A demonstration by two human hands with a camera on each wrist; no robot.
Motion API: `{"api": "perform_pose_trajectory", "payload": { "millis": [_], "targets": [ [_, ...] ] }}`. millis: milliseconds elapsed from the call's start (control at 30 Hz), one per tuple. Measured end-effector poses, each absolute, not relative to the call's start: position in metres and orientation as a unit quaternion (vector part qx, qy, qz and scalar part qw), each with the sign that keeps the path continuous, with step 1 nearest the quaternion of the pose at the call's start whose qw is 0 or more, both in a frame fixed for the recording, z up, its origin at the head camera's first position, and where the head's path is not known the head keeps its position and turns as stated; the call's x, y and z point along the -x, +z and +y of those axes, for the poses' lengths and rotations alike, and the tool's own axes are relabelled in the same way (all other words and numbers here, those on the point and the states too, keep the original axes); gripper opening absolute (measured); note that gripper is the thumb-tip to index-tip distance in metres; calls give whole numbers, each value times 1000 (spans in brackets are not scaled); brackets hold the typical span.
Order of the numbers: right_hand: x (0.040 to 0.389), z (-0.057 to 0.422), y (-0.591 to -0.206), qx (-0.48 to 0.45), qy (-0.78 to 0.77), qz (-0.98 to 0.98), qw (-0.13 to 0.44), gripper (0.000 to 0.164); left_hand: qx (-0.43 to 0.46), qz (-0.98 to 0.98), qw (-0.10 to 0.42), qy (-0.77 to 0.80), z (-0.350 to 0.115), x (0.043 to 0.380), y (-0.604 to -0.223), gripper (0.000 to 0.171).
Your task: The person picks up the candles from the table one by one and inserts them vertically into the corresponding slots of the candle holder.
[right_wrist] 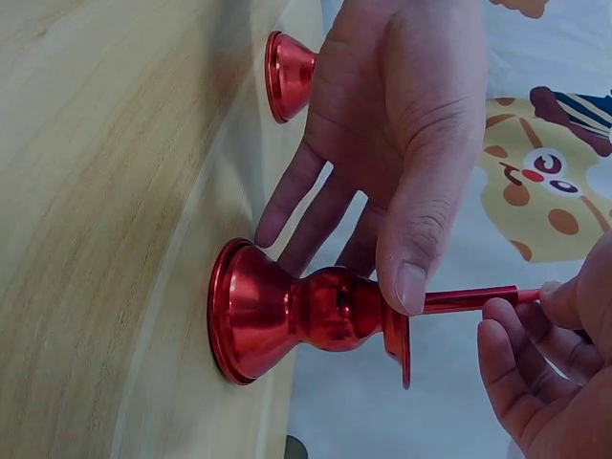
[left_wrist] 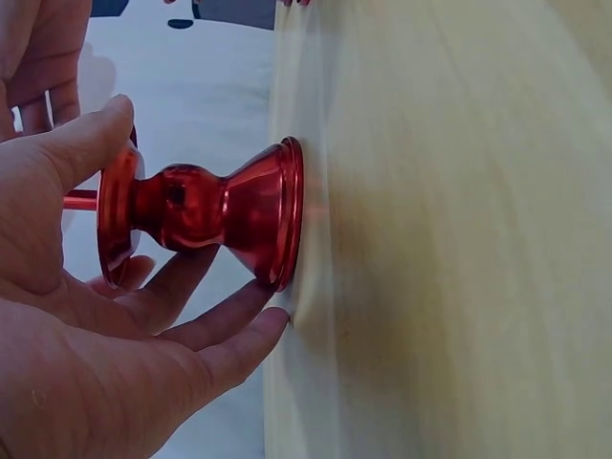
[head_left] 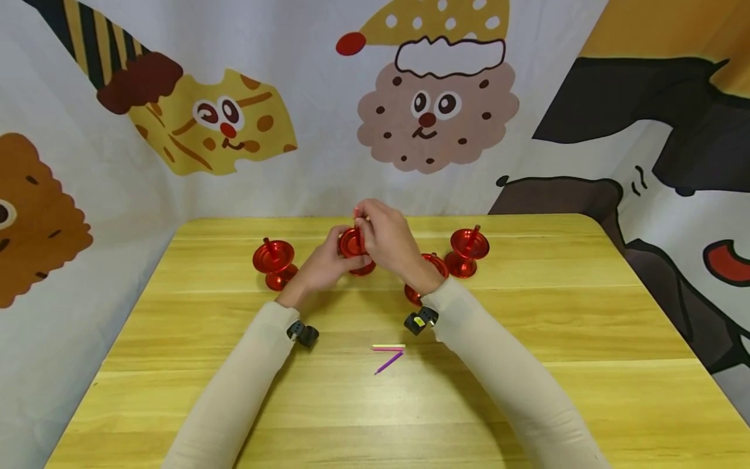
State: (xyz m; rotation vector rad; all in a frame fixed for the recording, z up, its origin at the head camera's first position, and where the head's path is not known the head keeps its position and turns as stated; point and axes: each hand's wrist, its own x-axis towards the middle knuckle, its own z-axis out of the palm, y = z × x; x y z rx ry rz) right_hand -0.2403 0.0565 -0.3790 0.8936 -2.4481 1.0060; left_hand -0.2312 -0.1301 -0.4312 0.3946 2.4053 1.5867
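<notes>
My left hand (head_left: 324, 264) holds a shiny red metal candle holder (head_left: 351, 242) at the back middle of the table. Its thumb lies on the dish rim, and its fingers reach round the far side, as the left wrist view shows. The holder stands upright, its flared base at the tabletop. A slim red tube (right_wrist: 464, 300) rises from the dish. With fingertips, my right hand (head_left: 389, 238) pinches a thin pink candle (right_wrist: 529, 295) at the tube's top end. How deep the candle sits inside is hidden.
One red holder (head_left: 273, 256) stands left of my hands, and another (head_left: 470, 244) to the right. A third (head_left: 435, 262) is partly hidden by my right wrist. Thin yellow (head_left: 389, 346), pink (head_left: 387, 350) and purple (head_left: 388, 363) candles lie nearer on the wooden table (head_left: 328, 404).
</notes>
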Motion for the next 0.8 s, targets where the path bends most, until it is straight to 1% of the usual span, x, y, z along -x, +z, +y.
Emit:
{"api": "perform_pose_trajectory", "payload": {
  "millis": [467, 800],
  "targets": [
    [246, 57, -375, -287, 360, -872, 163, 6, -123, 822, 133, 539, -127, 235, -427, 84],
    [239, 61, -375, -292, 357, -876, 143, 5, -119, 831, 137, 526, -126, 225, -427, 83]
  ]
}}
